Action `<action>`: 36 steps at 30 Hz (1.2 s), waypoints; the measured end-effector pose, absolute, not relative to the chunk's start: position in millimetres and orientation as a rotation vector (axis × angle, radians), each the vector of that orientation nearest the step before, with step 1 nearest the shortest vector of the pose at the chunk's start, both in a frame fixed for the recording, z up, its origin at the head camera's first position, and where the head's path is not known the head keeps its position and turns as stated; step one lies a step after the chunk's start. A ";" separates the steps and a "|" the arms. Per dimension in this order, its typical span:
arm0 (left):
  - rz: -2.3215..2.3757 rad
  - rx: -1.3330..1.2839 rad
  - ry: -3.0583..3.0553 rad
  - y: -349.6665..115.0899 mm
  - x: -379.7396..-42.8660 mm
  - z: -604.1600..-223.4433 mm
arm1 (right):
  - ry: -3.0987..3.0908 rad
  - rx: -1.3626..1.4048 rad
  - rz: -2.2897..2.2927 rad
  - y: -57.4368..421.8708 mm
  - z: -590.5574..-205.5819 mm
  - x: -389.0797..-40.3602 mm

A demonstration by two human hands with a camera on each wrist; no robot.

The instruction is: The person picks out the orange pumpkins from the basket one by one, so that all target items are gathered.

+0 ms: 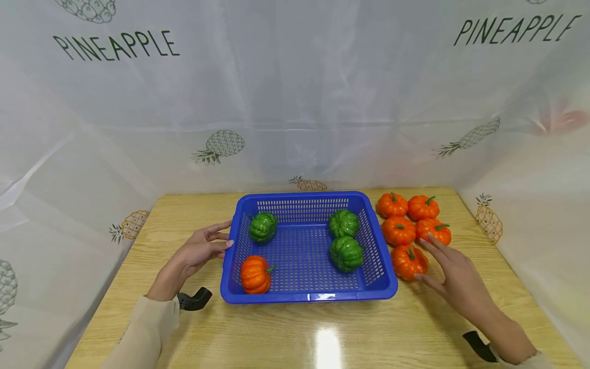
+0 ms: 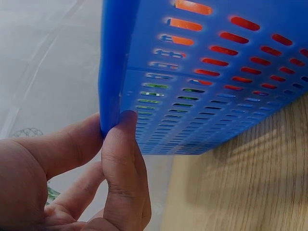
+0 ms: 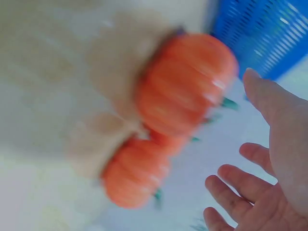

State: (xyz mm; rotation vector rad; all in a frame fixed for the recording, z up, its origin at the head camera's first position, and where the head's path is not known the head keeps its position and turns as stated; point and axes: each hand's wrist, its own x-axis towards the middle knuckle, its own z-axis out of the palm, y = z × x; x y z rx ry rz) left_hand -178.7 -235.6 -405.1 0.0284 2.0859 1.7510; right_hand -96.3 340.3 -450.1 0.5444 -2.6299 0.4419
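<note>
A blue plastic basket [image 1: 310,297] with slotted walls stands on the table. Its left rim is pinched between thumb and fingers of my left hand [image 1: 195,252]; the left wrist view shows the blue rim [image 2: 113,62] in that grip. Inside lie an orange pumpkin [image 1: 255,275] at the near left, a green pumpkin [image 1: 263,227] at the far left and two more green ones [image 1: 346,253] at the right. My right hand [image 1: 463,282], fingers spread, hovers by the nearest orange pumpkin [image 1: 409,262] outside the basket. In the right wrist view, that hand [image 3: 269,178] holds nothing.
Several orange pumpkins [image 1: 399,230] sit grouped against the basket's right side. The wooden table [image 1: 258,335] ends at a pale curtain [image 1: 295,102] printed with pineapples, which hangs behind and along both sides.
</note>
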 end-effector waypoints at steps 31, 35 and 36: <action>1.761 -0.008 2.093 -233.2 -179.0 -404.5 | -2.428 1.269 0.191 202.1 -359.2 -160.0; 1.776 -0.008 2.080 -233.6 -179.1 -405.2 | -2.445 1.323 0.157 184.3 -360.4 -164.8; 1.778 -0.005 2.077 -233.6 -178.6 -405.2 | -2.448 1.338 0.148 180.2 -360.6 -165.9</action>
